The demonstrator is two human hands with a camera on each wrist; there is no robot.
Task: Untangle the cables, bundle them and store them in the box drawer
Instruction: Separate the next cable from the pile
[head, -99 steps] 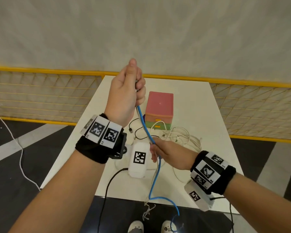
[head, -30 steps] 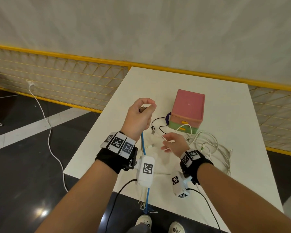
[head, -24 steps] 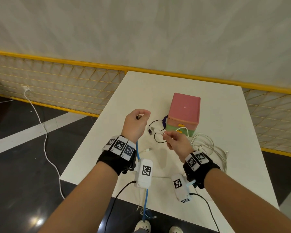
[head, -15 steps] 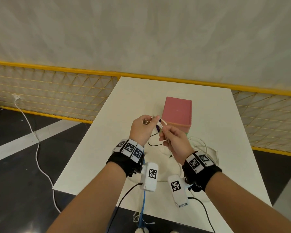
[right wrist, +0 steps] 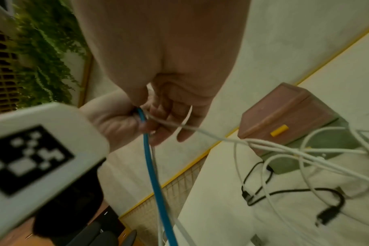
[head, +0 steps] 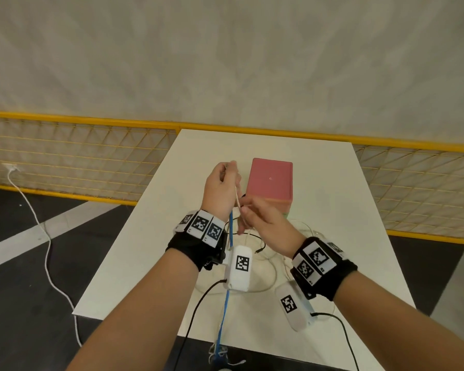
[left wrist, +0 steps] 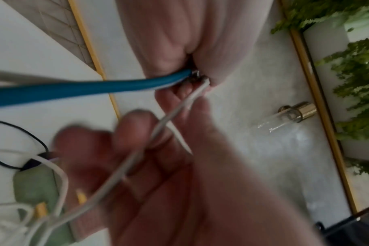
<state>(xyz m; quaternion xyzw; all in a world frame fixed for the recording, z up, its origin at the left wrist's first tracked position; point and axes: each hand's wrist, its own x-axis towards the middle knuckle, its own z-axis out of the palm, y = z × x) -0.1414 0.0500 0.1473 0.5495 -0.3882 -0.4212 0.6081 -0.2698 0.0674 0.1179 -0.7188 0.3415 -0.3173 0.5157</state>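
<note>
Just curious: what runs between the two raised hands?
In the head view, a thin white cable stretches from the left hand down to the right hand.

Indoor data-collection or lab-type space, not a home. Plain white rectangular table (head: pixel 319 210) under both hands, standing alone on a dark glossy floor (head: pixel 24 303) with pale painted stripes to the left of the left hand. Beyond the hands, a low yellow-framed wire mesh fence (head: pixel 78 159) runs along a blank grey-white wall (head: pixel 225 62). Wrist views show green fern-like foliage (left wrist: pixel 352 83) on a wall behind the hands.
</note>
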